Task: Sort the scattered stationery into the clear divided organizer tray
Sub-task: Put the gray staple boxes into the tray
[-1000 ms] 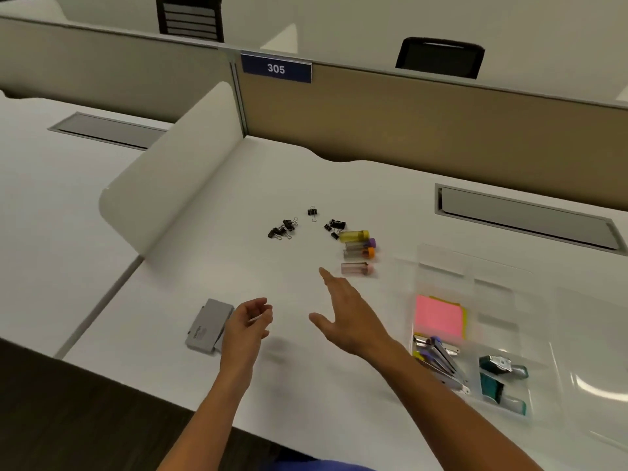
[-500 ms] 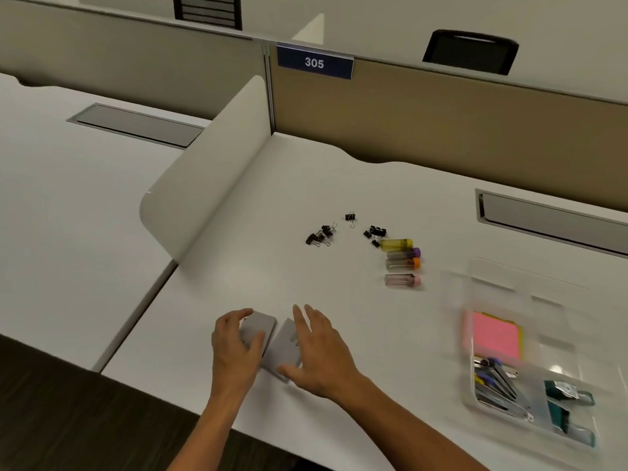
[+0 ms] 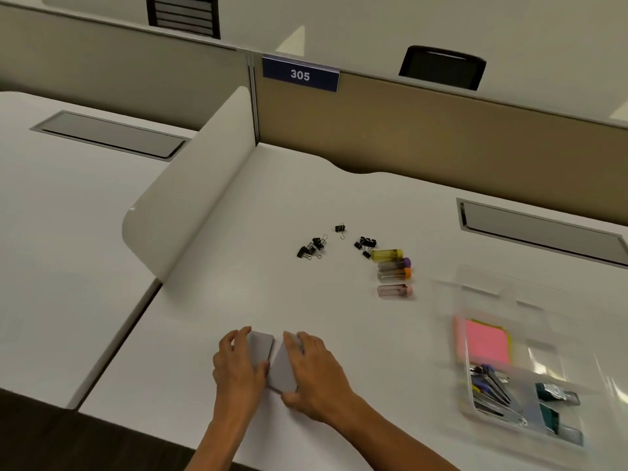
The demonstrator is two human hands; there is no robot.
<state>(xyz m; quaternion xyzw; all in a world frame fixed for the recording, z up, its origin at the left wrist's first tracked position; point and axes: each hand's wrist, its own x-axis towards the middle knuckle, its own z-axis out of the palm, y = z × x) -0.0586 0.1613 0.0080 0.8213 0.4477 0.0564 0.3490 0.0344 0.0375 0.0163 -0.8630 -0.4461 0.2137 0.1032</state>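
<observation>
Two flat grey boxes lie side by side near the desk's front edge. My left hand [image 3: 238, 365] grips the left grey box [image 3: 262, 346], fingers over its far edge and thumb on its right side. My right hand [image 3: 317, 375] grips the right grey box [image 3: 282, 372] between fingers and thumb. Farther back lie several black binder clips [image 3: 311, 249] and several small capped tubes [image 3: 390, 265], the nearest one pink [image 3: 394, 290]. The clear organizer tray [image 3: 492, 287] stands at the right, blurred, and holds pink sticky notes [image 3: 486, 341], pens [image 3: 491, 385] and teal items [image 3: 552, 396].
A curved white divider panel [image 3: 190, 212] borders the desk on the left. A grey cable hatch [image 3: 540, 229] is set into the desk behind the tray. A tan partition with a 305 sign [image 3: 300, 74] closes the back.
My right hand swung back from mid-desk and both hands closed on the grey boxes, now two side by side. The view shifted, so the tray sits farther right.
</observation>
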